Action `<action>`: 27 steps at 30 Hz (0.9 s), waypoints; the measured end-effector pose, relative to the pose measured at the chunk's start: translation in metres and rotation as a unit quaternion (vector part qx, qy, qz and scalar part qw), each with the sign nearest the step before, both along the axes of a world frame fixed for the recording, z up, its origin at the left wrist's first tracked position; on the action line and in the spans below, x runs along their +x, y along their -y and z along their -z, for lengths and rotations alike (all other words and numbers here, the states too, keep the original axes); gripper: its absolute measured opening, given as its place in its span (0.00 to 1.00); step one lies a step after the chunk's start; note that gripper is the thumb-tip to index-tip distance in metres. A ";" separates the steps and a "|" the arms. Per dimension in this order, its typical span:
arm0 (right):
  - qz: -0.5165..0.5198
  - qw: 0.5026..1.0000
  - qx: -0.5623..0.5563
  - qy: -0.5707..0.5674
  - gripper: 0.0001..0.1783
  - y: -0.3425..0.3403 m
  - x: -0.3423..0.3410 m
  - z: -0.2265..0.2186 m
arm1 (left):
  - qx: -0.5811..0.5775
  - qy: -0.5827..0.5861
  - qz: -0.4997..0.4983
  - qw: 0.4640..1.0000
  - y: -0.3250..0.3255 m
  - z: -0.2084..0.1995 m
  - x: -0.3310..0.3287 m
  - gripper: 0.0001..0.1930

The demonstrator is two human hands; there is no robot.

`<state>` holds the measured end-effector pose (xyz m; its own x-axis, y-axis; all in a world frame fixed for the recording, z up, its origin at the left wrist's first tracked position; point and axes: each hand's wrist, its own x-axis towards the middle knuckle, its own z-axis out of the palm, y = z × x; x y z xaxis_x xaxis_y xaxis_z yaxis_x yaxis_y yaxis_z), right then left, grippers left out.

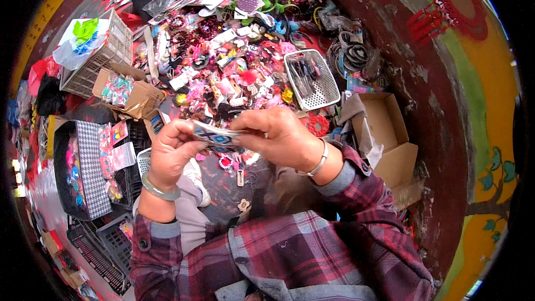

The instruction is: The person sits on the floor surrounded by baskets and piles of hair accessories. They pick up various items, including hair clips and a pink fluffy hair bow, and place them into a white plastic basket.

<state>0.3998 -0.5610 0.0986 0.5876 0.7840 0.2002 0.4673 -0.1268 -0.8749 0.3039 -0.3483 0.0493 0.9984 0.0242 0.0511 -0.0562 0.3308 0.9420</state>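
Both my hands are raised in front of my body, pinching the same small patterned band-like piece [218, 139] in blue, white and dark colours. Its exact kind is unclear; pale layered edges show along its top. My left hand [173, 156], with a pale bangle at the wrist, grips one end between thumb and fingers. At the other end, my right hand [281, 136] closes its thumb and fingertips on it. Beyond them spreads a heap of hair accessories [223, 72], mostly pink, red and dark. Just below the held piece lies a pink-and-white trinket [225, 161].
A white plastic basket [317, 99] holds dark items beyond my right hand. Open cardboard boxes [384, 114] stand against the wall at right. On the left are a grey crate [120, 36], a small carton [139, 100], a houndstooth-patterned box [92, 173] and black crates [100, 256].
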 end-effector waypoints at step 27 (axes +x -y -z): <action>0.422 0.797 -0.431 -0.020 0.09 0.240 0.084 0.427 | 0.325 -0.179 -0.038 0.928 0.008 0.007 0.005 0.08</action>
